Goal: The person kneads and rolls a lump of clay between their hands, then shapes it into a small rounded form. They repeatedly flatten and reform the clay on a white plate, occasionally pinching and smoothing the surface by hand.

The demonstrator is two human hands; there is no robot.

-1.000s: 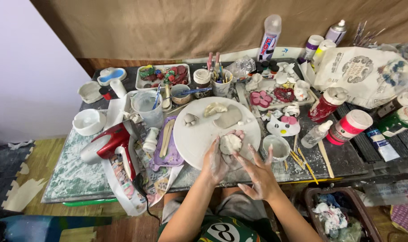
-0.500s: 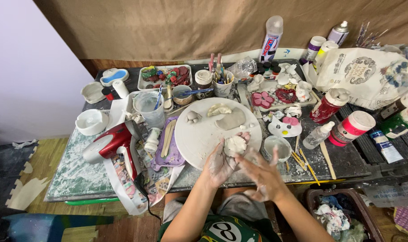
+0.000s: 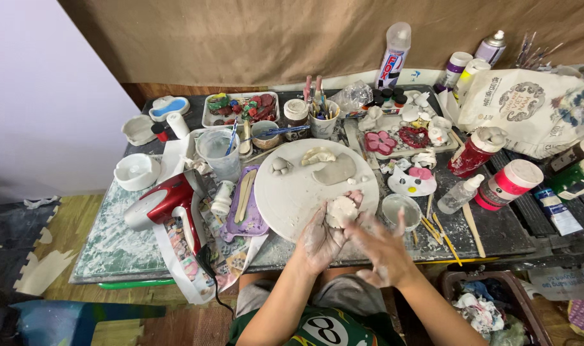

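The left hand [image 3: 321, 237] cups a pale, lumpy ball of clay [image 3: 341, 211], fingers curled around it, above the near edge of the round white work board [image 3: 292, 192] on the counter [image 3: 497, 224]. The right hand [image 3: 378, 247] (dusted with clay) has its fingers spread, fingertips touching the ball's right side. A red hair dryer [image 3: 164, 204] lies towards the counter's left edge, and 1 small clear glass bowl [image 3: 400, 208] sits just right of the board.

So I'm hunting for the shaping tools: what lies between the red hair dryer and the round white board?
In the head view, a purple tray holding wooden sticks lies between the hair dryer and the board, beside a small white bottle.
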